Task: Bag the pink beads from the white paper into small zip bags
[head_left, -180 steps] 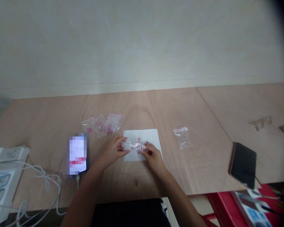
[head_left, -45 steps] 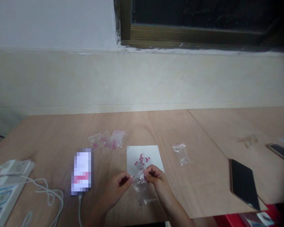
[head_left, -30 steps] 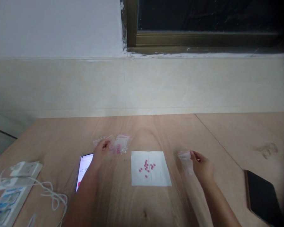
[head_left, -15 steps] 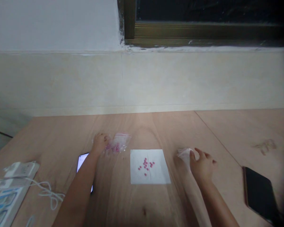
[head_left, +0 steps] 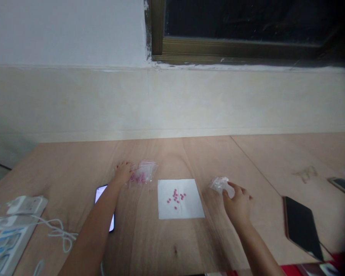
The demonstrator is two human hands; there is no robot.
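Note:
My left hand point(head_left: 122, 172) rests on the table at the left edge of clear zip bags point(head_left: 145, 171) with pink tablets inside; its fingers look stretched out, though small in view. My right hand point(head_left: 238, 200) has its thumb and fingers apart, just beside a small heap of clear plastic bags point(head_left: 219, 184). Whether the thumb touches that heap I cannot tell. Between my hands lies a square white paper sheet point(head_left: 189, 209). Several pink tablets point(head_left: 175, 196) are scattered on it, mostly near its middle.
Under my left forearm lies a lit phone point(head_left: 100, 191). A power strip point(head_left: 10, 245) with white cables point(head_left: 60, 232) fills the left front. On the right are a dark tablet-like device point(head_left: 302, 227), another phone point(head_left: 343, 186) and rubber bands point(head_left: 306, 174). A wall point(head_left: 103, 103) bounds the table's back.
The view has shifted slightly, bringing in red items at the bottom right. My left fingers appear more extended. More of the clear bag heap beside my right hand is visible.

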